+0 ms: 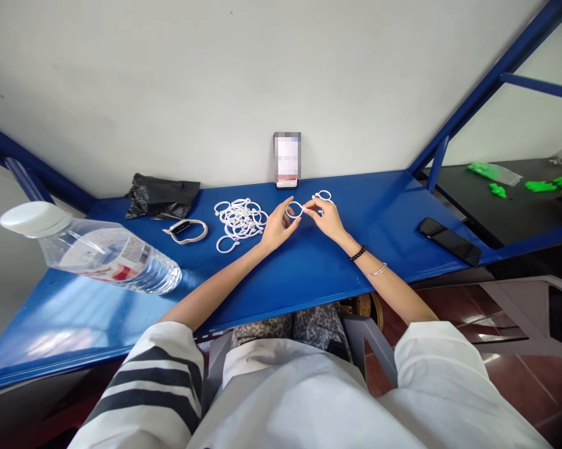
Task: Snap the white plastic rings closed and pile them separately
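A white plastic ring point(288, 214) is held up between my two hands over the blue table. My left hand point(278, 225) closes its thumb and fingers on the ring's left side. At the ring's right edge, my right hand point(324, 218) pinches a small part of it with thumb and forefinger. To the left of my left hand lies a heap of similar white rings point(240, 219). Just beyond my right hand rest a few more white rings point(325, 195), partly hidden by its fingers.
A phone point(287, 160) leans upright against the wall. On the left are a water bottle point(117, 259), a watch point(186, 231) and a black plastic bag point(162, 197). Another phone point(449, 241) lies by the table's right edge. Green pieces point(540, 186) sit on a dark table beyond.
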Demonstrator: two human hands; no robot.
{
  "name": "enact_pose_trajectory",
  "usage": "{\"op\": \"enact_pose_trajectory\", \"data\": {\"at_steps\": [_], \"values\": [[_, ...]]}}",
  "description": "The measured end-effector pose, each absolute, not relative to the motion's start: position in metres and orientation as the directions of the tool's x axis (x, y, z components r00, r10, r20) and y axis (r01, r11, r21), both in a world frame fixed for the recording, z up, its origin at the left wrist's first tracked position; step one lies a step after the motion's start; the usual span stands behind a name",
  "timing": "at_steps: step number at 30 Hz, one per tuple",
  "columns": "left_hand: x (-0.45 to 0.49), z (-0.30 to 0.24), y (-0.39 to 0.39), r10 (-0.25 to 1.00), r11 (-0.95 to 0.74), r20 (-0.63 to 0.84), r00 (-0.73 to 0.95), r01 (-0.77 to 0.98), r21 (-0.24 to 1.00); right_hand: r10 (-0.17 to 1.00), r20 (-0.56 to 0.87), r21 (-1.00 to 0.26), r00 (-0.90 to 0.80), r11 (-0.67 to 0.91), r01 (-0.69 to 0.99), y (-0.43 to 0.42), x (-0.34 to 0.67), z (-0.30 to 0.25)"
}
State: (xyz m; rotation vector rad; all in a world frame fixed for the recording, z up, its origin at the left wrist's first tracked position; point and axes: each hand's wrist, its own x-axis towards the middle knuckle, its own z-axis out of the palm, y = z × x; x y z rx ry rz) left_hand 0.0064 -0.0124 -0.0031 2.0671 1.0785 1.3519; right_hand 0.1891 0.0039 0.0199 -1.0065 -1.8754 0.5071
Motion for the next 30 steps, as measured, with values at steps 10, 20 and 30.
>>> {"op": "enact_pose_trajectory", "data": {"at_steps": [10,20,30], "values": [[0.0069,0.0003,-0.0142,0.821,-0.563,0.551,0.152,0.383,0.732,0.828,0.518,-0.721,-0.214,0.557,0.412,0.0036,0.1893,0.0189],[0.0060,0.0009,-0.0143,0.840,-0.538,0.523,0.146,0.354,0.765,0.845,0.496,-0.774,-0.201,0.535,0.339,0.0038,0.1888,0.0168],[0.0051,0.0009,-0.0137,0.889,-0.454,0.440,0.127,0.360,0.815,0.876,0.435,-0.858,-0.207,0.473,0.199,0.0044,0.1881,0.0151]]}}
